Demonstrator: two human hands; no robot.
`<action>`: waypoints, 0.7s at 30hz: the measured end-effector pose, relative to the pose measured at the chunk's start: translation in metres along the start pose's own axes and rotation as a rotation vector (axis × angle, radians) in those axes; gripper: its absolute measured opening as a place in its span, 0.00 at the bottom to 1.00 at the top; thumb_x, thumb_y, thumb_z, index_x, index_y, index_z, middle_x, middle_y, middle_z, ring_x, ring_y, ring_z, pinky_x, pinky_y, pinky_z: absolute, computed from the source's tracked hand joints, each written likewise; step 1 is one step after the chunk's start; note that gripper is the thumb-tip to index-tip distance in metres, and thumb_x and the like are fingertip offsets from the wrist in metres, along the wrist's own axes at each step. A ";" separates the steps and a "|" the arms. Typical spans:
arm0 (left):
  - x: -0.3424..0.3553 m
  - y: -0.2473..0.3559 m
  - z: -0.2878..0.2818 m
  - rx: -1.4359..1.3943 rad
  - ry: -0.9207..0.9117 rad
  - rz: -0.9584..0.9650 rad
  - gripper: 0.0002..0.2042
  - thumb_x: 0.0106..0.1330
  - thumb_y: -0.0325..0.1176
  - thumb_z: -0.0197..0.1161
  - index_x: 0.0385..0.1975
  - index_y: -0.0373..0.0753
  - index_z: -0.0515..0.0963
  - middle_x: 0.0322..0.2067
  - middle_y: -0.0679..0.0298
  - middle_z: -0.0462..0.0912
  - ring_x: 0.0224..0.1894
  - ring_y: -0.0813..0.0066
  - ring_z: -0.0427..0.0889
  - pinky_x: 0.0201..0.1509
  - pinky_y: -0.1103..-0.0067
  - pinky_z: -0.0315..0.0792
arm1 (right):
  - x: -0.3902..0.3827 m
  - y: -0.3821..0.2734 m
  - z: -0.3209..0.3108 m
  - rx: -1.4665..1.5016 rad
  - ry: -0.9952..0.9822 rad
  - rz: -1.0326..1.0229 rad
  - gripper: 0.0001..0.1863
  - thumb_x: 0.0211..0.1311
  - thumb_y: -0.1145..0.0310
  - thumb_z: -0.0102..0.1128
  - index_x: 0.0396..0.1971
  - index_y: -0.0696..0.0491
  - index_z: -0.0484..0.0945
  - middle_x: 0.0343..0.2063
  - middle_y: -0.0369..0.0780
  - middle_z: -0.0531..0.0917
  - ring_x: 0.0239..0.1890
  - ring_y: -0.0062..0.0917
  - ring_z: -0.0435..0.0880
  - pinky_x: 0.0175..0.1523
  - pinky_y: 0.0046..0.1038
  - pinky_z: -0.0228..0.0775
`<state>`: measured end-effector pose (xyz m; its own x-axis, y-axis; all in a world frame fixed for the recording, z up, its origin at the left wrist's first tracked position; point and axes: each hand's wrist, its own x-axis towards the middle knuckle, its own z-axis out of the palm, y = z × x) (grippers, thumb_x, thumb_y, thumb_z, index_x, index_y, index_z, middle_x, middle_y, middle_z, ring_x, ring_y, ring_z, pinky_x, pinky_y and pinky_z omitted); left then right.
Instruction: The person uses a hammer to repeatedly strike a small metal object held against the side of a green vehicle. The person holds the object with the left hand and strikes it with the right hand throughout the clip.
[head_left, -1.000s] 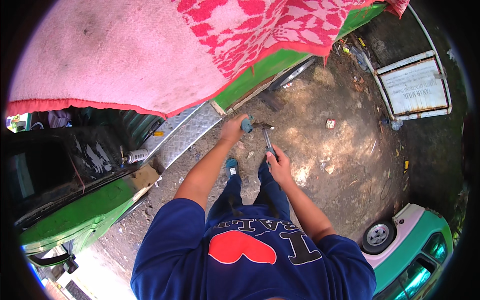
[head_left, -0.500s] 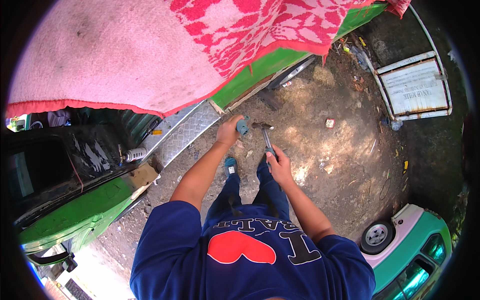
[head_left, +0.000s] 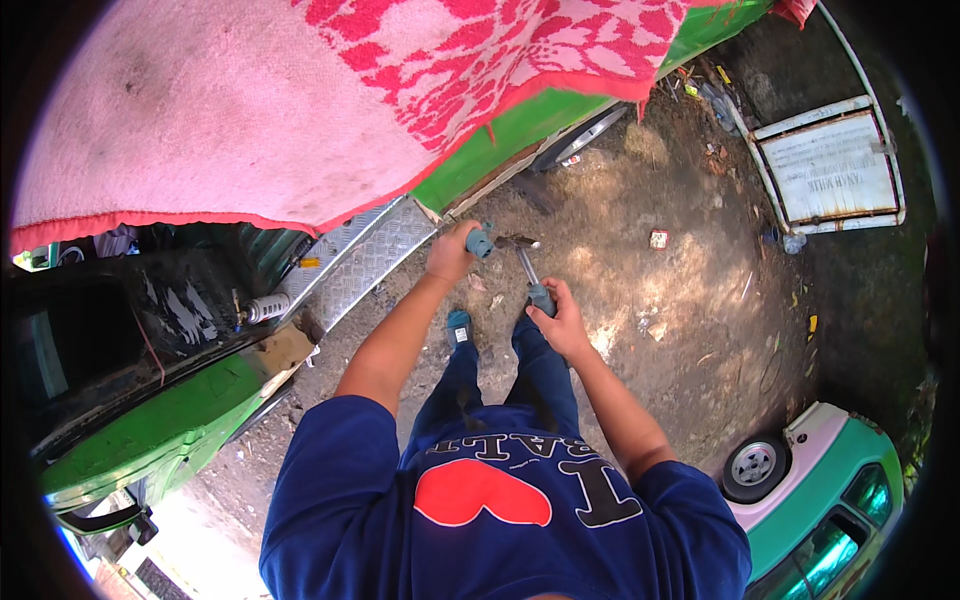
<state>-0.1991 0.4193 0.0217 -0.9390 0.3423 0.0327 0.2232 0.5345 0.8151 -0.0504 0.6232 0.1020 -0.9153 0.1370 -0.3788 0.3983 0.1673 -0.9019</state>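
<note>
My left hand [head_left: 452, 252] is closed round a short grey-blue piece [head_left: 480, 241] whose exact kind I cannot make out; it juts out past the fingers on the right. In my right hand [head_left: 563, 318] is a hammer [head_left: 529, 265], held by its dark grip near the lower end. Its metal head points away from me, just right of the grey-blue piece, with a small gap seeming to lie between them. Both hands are in front of me, above the dirt ground.
A pink and red towel [head_left: 230, 110] drapes over a green panel ahead. At left stand a green vehicle body [head_left: 150, 420], a tread-plate strip [head_left: 375, 252] and a spray can [head_left: 268, 308]. A rusty-framed white sign [head_left: 830, 170] lies far right; a green and white car [head_left: 820, 490] is near right.
The hammer head has shifted slightly left and away from me, closer to the grey-blue piece. My right hand has moved a little with it. Both hands keep their hold.
</note>
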 end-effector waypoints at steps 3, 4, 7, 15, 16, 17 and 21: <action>0.004 0.000 -0.002 -0.018 -0.042 -0.058 0.21 0.50 0.18 0.64 0.45 0.45 0.74 0.41 0.53 0.82 0.46 0.49 0.81 0.46 0.66 0.76 | -0.001 -0.005 -0.003 -0.110 0.025 -0.145 0.22 0.55 0.69 0.67 0.50 0.55 0.71 0.27 0.40 0.78 0.27 0.23 0.75 0.35 0.25 0.69; 0.006 0.001 -0.002 -0.017 -0.054 -0.083 0.21 0.51 0.18 0.63 0.44 0.46 0.74 0.39 0.53 0.82 0.45 0.48 0.81 0.44 0.66 0.76 | -0.003 -0.008 -0.004 -0.129 0.034 -0.231 0.22 0.56 0.69 0.67 0.50 0.56 0.72 0.28 0.41 0.79 0.28 0.25 0.77 0.36 0.26 0.70; 0.011 0.005 -0.003 -0.017 -0.047 -0.121 0.20 0.52 0.19 0.62 0.44 0.47 0.73 0.35 0.51 0.82 0.43 0.46 0.81 0.41 0.65 0.75 | -0.006 -0.013 0.000 -0.234 0.078 -0.399 0.21 0.59 0.69 0.66 0.51 0.57 0.74 0.31 0.45 0.80 0.31 0.30 0.81 0.39 0.27 0.71; 0.006 -0.001 0.000 -0.036 -0.047 -0.097 0.19 0.54 0.22 0.62 0.45 0.50 0.71 0.38 0.53 0.83 0.43 0.45 0.80 0.43 0.59 0.74 | -0.004 0.002 0.000 -0.118 0.140 -0.174 0.21 0.61 0.69 0.64 0.53 0.58 0.75 0.41 0.50 0.82 0.42 0.38 0.84 0.47 0.30 0.73; 0.004 -0.001 0.002 -0.026 -0.060 -0.096 0.19 0.54 0.22 0.62 0.45 0.50 0.71 0.39 0.53 0.82 0.43 0.45 0.80 0.43 0.59 0.74 | -0.005 -0.001 -0.001 -0.151 0.116 -0.222 0.21 0.61 0.69 0.64 0.53 0.58 0.75 0.41 0.50 0.82 0.42 0.38 0.83 0.48 0.30 0.73; 0.002 -0.001 0.003 -0.016 -0.072 -0.095 0.19 0.54 0.22 0.61 0.45 0.50 0.71 0.39 0.53 0.82 0.44 0.45 0.80 0.44 0.59 0.73 | -0.008 -0.004 -0.002 -0.183 0.091 -0.271 0.21 0.61 0.69 0.64 0.53 0.58 0.75 0.42 0.50 0.82 0.42 0.37 0.83 0.48 0.30 0.73; 0.000 0.000 0.012 -0.027 -0.068 -0.115 0.20 0.53 0.21 0.61 0.45 0.49 0.71 0.43 0.54 0.81 0.47 0.46 0.78 0.46 0.60 0.73 | 0.003 -0.010 0.003 -0.350 0.028 -0.235 0.20 0.62 0.69 0.64 0.52 0.59 0.76 0.41 0.47 0.83 0.40 0.33 0.83 0.48 0.27 0.72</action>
<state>-0.1963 0.4282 0.0150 -0.9380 0.3319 -0.0998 0.1075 0.5524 0.8266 -0.0569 0.6189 0.1089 -0.9837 0.0809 -0.1608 0.1793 0.5181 -0.8363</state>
